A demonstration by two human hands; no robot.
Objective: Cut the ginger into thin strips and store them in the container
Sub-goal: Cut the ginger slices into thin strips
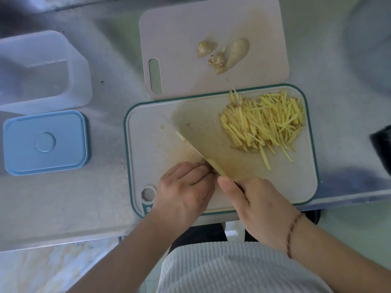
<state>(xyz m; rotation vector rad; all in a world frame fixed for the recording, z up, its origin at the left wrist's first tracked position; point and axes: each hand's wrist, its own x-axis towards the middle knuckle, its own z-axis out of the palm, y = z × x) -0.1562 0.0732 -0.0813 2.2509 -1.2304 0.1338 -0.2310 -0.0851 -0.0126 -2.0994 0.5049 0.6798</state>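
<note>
On the green-rimmed cutting board (304,193) near the front edge of the tabletop (63,208), a heap of thin yellow ginger strips (262,123) lies in the far right corner, with a few loose strips trailing toward the middle of the board. Near the board's front left part, the left hand (184,195) has its fingers curled down over a small remaining bit of ginger, mostly hidden under the fingertips, right against the blade. The knife (201,132) is a broad cleaver, tilted so its flat side faces up, its edge resting on the board beside the left fingers, with a few ginger slivers stuck along the edge. The right hand (258,206) has its grip wrapped around the knife handle, thumb pressed forward near the base of the blade; a thin red cord circles that wrist. Just beyond the green-rimmed board lies a pink cutting board (179,39), its near edge touching or slightly overlapping the first, carrying three pale ginger trimmings (224,53) near its middle. Well off to the left stands a clear plastic container (69,66), open and holding nothing I can make out, and in front of it a blue lid (44,142) lies flat on the tabletop. A dark object shows at the right border, too cropped to identify.
</note>
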